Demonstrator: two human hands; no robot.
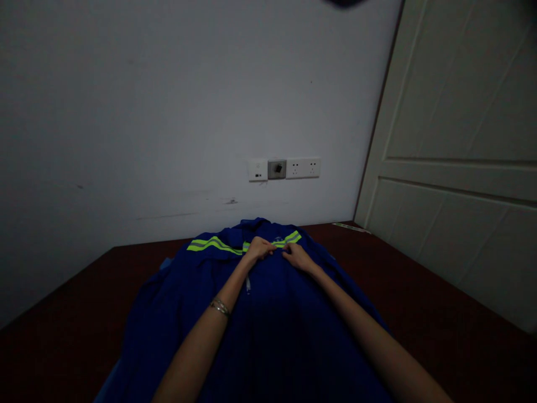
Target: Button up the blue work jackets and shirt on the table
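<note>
A dark blue work jacket [268, 324] with yellow-green reflective stripes [213, 244] lies spread on a dark red-brown table [440, 291]. Both my arms reach out over it to its far part near the stripes. My left hand [259, 248] is closed, pinching the fabric by the jacket's front opening. A bracelet sits on that wrist. My right hand [296, 256] is closed on the fabric just to the right, almost touching the left hand. What the fingertips hold beyond cloth is too small and dark to make out.
A white wall stands behind the table with a row of sockets and a switch [284, 168]. A white panelled door [457, 168] stands at the right. A thin pale strip [351, 227] lies at the table's far right corner.
</note>
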